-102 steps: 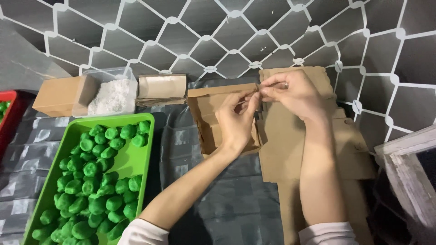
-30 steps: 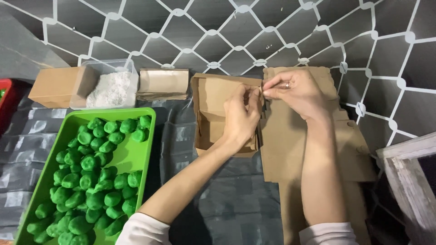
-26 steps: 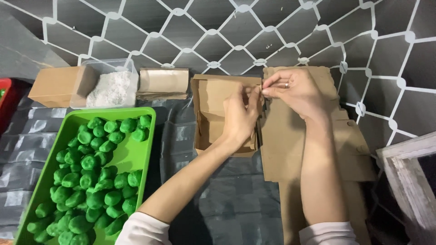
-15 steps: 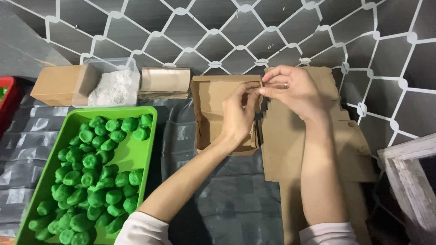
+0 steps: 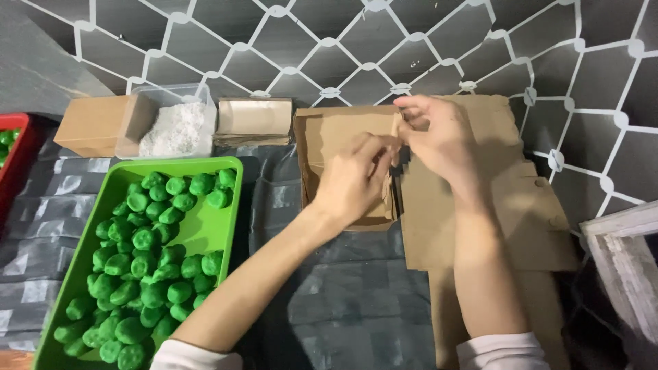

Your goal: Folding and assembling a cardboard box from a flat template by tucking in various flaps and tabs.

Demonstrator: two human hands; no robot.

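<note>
Both my hands, left (image 5: pixel 353 181) and right (image 5: pixel 439 137), pinch the right wall flap of the light, thin, easily creased cardboard box (image 5: pixel 336 137) at the counter's far middle, best held by edges.

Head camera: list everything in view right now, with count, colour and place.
Half-folded brown cardboard box: one, centre back, under both hands.
Flat brown cardboard blanks: a stack, right of it.
Green plastic tray: one, left front.
Round green balls: many, in that tray.
Clear tub of white powder: one, back left.
Closed brown carton: one, far left back.
Stack of folded brown boxes: one, back centre.
Red tray: one, left edge.
Left hand: on the box flap.
Right hand: pinching the flap.
</note>
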